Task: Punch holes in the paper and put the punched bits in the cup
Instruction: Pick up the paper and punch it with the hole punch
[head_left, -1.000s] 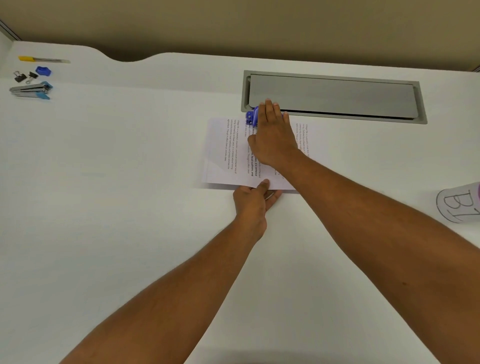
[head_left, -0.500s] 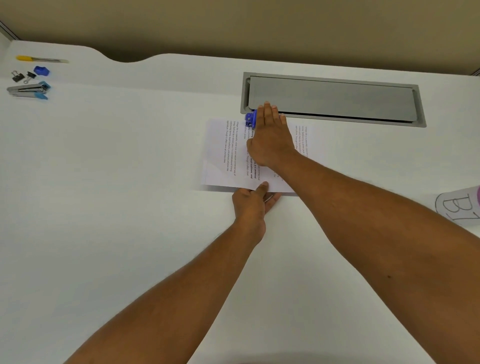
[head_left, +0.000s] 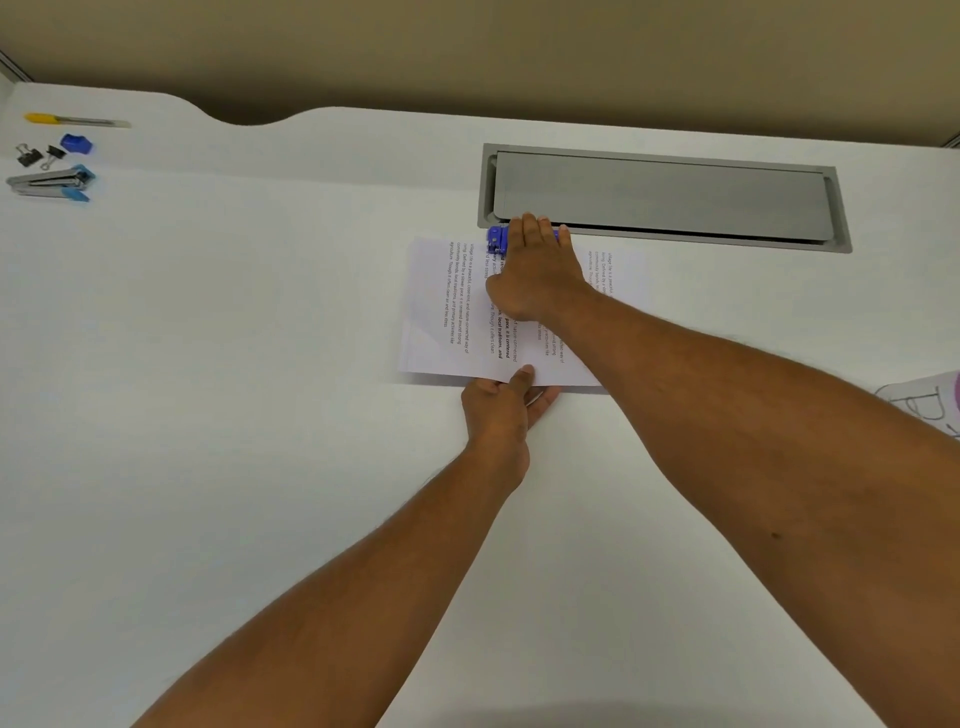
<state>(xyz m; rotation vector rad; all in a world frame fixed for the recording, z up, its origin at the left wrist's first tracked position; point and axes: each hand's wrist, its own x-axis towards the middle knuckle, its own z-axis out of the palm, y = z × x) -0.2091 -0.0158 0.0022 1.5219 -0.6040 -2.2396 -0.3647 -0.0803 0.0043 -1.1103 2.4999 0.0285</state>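
- Now my right hand (head_left: 537, 270) lies flat on the blue hole punch (head_left: 497, 240), fingers held together and pointing away from me, covering most of it.
- Only the punch's left end shows; it sits on the far edge of the paper (head_left: 441, 312).
- Just behind my fingertips runs the grey metal hatch (head_left: 662, 195) set into the white desk (head_left: 234, 415).
- My left hand (head_left: 501, 410) pinches the paper's near edge, thumb on top, fingers tucked beneath.
- At the right edge, well apart from the paper, the cup (head_left: 930, 402) lies partly out of view behind my right forearm.
- Far left: a stapler (head_left: 49, 182), binder clips (head_left: 39, 155), a small blue object (head_left: 77, 143) and a yellow-handled tool (head_left: 75, 120).
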